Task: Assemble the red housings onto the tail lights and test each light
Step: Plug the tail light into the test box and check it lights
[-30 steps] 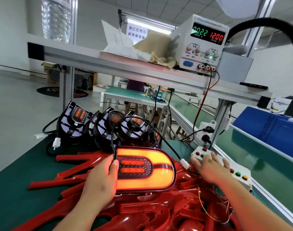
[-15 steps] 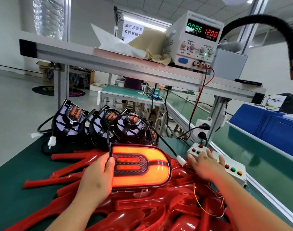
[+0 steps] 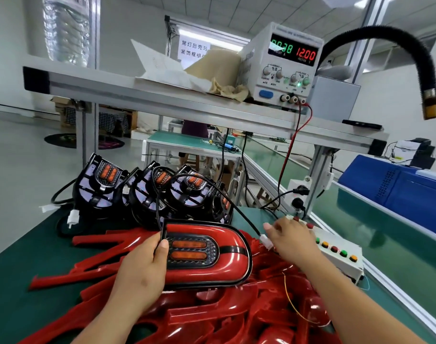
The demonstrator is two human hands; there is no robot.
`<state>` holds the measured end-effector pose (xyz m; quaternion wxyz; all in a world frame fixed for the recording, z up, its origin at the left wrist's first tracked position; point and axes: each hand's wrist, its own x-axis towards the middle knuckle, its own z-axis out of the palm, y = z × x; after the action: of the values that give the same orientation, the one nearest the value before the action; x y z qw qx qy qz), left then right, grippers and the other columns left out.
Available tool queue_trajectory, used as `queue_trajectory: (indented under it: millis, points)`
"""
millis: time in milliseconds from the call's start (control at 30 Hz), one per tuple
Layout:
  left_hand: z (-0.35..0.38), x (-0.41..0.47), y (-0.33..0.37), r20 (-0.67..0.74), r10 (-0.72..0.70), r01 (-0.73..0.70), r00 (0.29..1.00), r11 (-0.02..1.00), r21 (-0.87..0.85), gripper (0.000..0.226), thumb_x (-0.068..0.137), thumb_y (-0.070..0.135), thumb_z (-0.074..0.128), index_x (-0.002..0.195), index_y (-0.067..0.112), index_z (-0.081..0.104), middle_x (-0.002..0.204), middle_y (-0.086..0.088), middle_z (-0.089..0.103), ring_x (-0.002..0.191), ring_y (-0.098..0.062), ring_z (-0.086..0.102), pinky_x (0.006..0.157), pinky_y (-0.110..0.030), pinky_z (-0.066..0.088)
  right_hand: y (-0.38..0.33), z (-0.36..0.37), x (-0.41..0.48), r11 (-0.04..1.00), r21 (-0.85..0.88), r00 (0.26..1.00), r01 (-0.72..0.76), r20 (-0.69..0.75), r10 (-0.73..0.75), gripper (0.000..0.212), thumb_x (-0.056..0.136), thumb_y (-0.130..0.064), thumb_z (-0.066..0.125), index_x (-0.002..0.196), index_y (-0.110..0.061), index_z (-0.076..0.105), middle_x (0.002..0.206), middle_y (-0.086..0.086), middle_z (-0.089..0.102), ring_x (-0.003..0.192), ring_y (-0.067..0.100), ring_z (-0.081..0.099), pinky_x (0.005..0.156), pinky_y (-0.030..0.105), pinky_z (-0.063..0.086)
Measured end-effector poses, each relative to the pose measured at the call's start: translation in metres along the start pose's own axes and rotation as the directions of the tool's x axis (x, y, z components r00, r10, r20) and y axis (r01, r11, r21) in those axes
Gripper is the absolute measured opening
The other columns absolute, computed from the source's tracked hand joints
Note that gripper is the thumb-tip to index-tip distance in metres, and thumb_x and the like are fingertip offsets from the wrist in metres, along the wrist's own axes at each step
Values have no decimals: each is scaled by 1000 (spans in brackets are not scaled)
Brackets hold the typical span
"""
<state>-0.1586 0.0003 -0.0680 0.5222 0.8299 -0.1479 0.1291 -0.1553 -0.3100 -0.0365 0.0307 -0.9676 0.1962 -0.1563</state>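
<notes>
An assembled tail light point(image 3: 209, 254) with a glossy red housing lies on a heap of loose red housings point(image 3: 212, 311). Its red outer ring is dark; the two orange centre bars glow faintly. My left hand point(image 3: 140, 271) grips its left end, thumb on the lens. My right hand point(image 3: 290, 238) rests with straight fingers on the white button box point(image 3: 340, 256), over its far-left buttons. A black cable runs from the light to a white connector point(image 3: 266, 240) beside my right hand. The power supply point(image 3: 286, 68) reads 0038 and 12.00.
Three bare black tail lights point(image 3: 147, 189) stand upright in a row behind the heap, with cables and a white plug point(image 3: 71, 217). A shelf rail crosses above them. A black flexible hose point(image 3: 427, 78) hangs at the upper right. A blue case point(image 3: 398, 192) lies right of the conveyor edge.
The light's outer ring, brightly lit orange before, has gone dark. The supply's current reading went from 0022 to 0096 to 0038. My right hand shifted slightly over the button box.
</notes>
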Motion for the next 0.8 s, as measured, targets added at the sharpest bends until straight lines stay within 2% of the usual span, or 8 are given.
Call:
queue_trajectory:
  millis: [100,167,333,467,567,667,733,800]
  points:
    - [0,-1,1,-8,1,-1,1000,1000,-4,31,103,30,39,88,57,47,84,31,56,82,15,48,70,-6,30,-12,4,-3,997,-75,999,27,48,-23,65,90,-72,28,107,-17,60,114,6,60,113,28,53,94,42,41]
    - [1,-1,1,-13,-3,3,1000,1000,-4,32,103,30,40,86,57,46,83,32,54,80,16,47,69,-6,29,-16,7,-4,996,-88,995,26,95,-18,67,89,-73,31,104,-14,58,113,9,60,108,29,54,90,41,45]
    - [0,-1,1,-23,-17,17,1000,1000,10,31,102,32,41,82,55,47,77,28,56,74,17,51,65,-6,29,-26,11,-5,998,-50,993,30,119,-24,44,94,-57,45,89,-15,56,102,10,63,96,26,59,82,37,50]
    - [0,-2,3,-28,-29,30,999,999,43,30,102,34,42,80,54,44,70,26,51,72,30,46,57,-5,29,-26,9,-2,1000,23,994,11,106,-13,36,98,-40,48,100,-8,64,103,13,65,96,28,61,82,35,50]
    - [0,0,0,-32,-22,25,999,995,99,22,101,38,40,87,54,44,76,25,56,72,14,52,61,-6,29,-23,6,-4,998,68,1000,1,23,-3,31,99,-32,46,107,-6,61,108,15,63,99,30,59,81,33,45]
    - [-3,0,3,-25,-2,6,1000,984,180,14,100,44,37,95,49,50,84,23,58,85,3,56,68,-10,35,-18,0,-10,977,212,997,-21,-73,37,25,101,-33,42,103,-11,54,94,12,64,82,28,56,66,33,41]
    - [-7,0,6,-33,-13,22,999,957,288,33,99,49,35,117,37,60,104,19,61,105,-10,60,82,-20,45,-16,-3,-15,957,288,994,-25,-99,56,23,101,-35,41,103,-14,50,82,8,61,75,27,54,63,34,42]
    - [-15,2,16,-111,1,47,994,902,429,49,99,50,35,135,24,55,122,6,61,111,-16,59,87,-31,48,-15,-5,-20,940,342,991,4,-128,42,24,101,-36,41,104,-14,51,82,7,62,79,29,59,65,36,45]
